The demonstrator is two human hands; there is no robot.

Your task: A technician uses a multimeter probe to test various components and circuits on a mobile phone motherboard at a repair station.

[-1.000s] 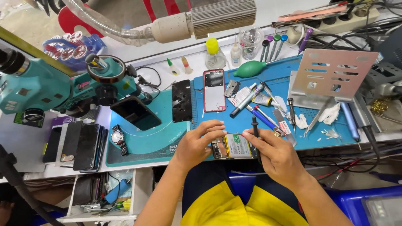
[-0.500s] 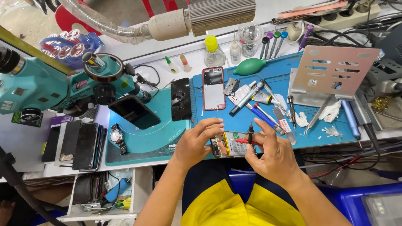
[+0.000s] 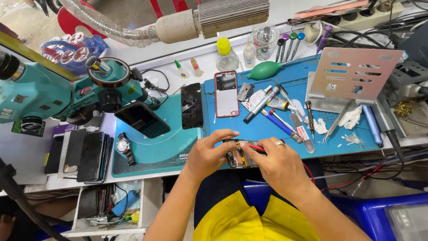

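Steadying an opened phone (image 3: 237,157) under left hand (image 3: 208,156) grip, right hand (image 3: 280,164) pinching red-handled tool (image 3: 255,147) over it

White workbench (image 3: 31,156) carries blue mat (image 3: 343,129), microscope (image 3: 67,89).

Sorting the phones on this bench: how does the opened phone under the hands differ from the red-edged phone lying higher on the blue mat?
The opened phone shows its inner parts, while the red-edged phone shows a closed dark face. The opened phone sits at the blue mat's near edge, held by the left hand and worked with a red-handled tool in the right hand; the red-edged phone lies untouched farther back. Both lie flat on the mat.
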